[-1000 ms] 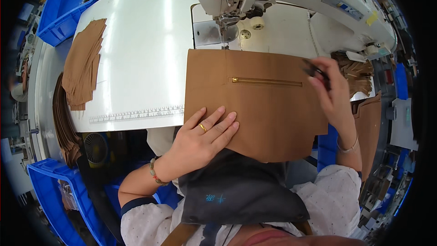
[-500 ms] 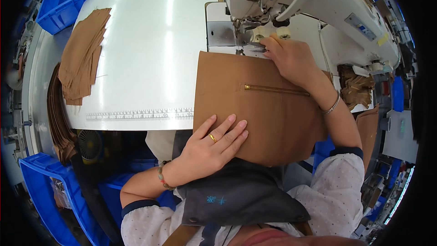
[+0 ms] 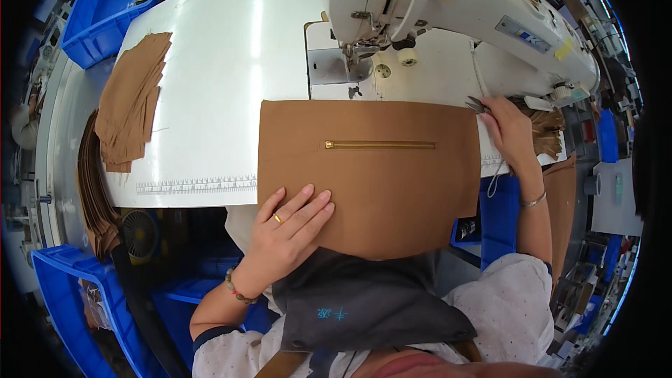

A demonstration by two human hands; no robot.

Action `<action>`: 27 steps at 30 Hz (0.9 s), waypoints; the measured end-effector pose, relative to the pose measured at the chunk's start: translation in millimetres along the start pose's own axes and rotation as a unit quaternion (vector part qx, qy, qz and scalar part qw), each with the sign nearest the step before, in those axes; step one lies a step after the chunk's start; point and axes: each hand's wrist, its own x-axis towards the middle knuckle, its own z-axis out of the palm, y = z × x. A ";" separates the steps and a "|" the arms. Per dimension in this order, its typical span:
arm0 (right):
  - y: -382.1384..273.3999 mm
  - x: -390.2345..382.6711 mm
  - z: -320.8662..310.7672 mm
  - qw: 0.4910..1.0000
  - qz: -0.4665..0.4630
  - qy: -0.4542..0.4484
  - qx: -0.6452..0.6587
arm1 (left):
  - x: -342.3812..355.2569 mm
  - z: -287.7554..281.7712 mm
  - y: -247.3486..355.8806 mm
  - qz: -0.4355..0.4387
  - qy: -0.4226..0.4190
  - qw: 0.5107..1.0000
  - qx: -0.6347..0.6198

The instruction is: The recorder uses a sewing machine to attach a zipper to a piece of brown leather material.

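Note:
A brown fabric panel [image 3: 392,196] lies flat across the table's front edge, its lower part hanging toward my lap. A zipper [image 3: 381,145] with brass-coloured teeth runs across its upper half. My left hand [image 3: 290,227] rests on the panel's lower left, fingers stretched out. Beyond the panel's upper right corner, my right hand [image 3: 511,129] is closed around small thread snips [image 3: 477,105], whose blades point left. The sewing machine's needle and presser foot area [image 3: 355,63] stands just behind the panel's far edge, apart from the cloth.
Brown cloth pieces [image 3: 133,98] lie stacked on the left of the white table [image 3: 210,98], with more folded strips [image 3: 98,189] over its left edge. A ruler strip [image 3: 196,186] runs along the front. Blue bins [image 3: 112,7] stand around. Gathered brown pieces [image 3: 546,133] sit at right.
My right hand has moved right, away from beside the presser foot, with the snips. The panel has shifted left and flattened, showing the whole zipper; my left hand moved slightly left with it.

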 end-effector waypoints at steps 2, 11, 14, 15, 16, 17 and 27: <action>1.1 -21.9 -15.8 0.999 0.027 -0.018 -0.024 | -4.6 -2.0 -1.8 0.004 -0.013 1.000 0.012; -62.4 43.6 6.0 0.993 -0.018 0.070 0.091 | 0.7 -7.2 6.2 -0.033 0.009 0.999 0.026; -89.3 77.0 41.1 0.994 -0.010 0.061 0.094 | -3.2 -2.8 5.1 -0.036 0.013 0.999 0.016; -92.9 82.5 50.0 0.996 0.004 0.047 0.077 | -1.0 -2.2 7.6 -0.027 0.014 0.999 0.015; -103.1 89.6 55.5 0.995 0.019 0.006 0.097 | -0.6 -1.4 9.2 -0.034 0.018 0.999 0.019; -112.7 93.4 56.9 0.992 0.037 -0.033 0.113 | 1.6 -1.5 10.9 -0.035 0.022 0.999 0.020; -148.9 -18.5 -49.8 0.988 0.092 0.025 0.122 | 55.5 -63.5 81.1 0.125 0.158 0.979 0.021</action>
